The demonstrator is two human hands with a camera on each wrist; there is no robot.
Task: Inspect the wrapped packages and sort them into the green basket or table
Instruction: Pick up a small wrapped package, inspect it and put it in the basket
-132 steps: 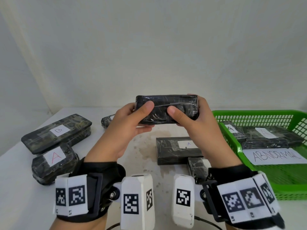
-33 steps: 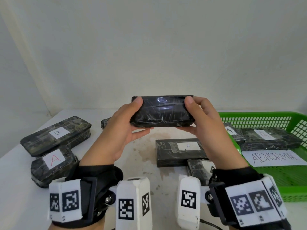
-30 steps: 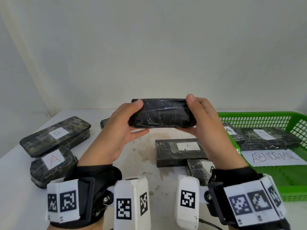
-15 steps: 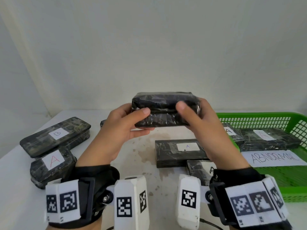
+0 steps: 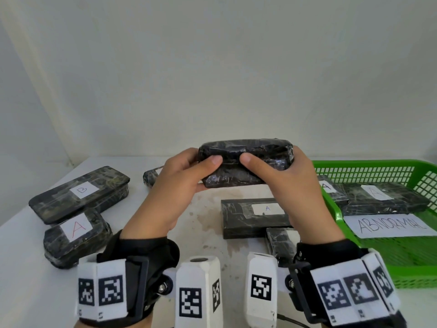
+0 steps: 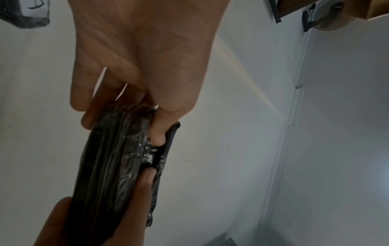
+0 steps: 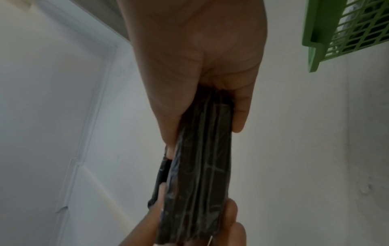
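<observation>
Both hands hold one black wrapped package [image 5: 246,162] above the middle of the table, level and lengthwise. My left hand [image 5: 186,176] grips its left end, thumb on the near face. My right hand [image 5: 276,178] grips the right end the same way. No label shows on the faces I see. In the left wrist view the package [image 6: 118,166] runs away from the palm with both thumbs pressing its wrinkled wrap. In the right wrist view the package [image 7: 202,166] is seen edge on between thumb and fingers. The green basket [image 5: 402,263] stands at the right.
The basket holds two packages labelled A [image 5: 380,197] and a paper sheet reading ABNORMAL [image 5: 390,224]. On the table [image 5: 28,280] lie a B package [image 5: 80,192], an A package [image 5: 75,233], an A package [image 5: 257,216] under my hands, and others partly hidden.
The held package has been turned in both hands. A second ago the thumbs were at its top corners; now they press the near face close together at its middle.
</observation>
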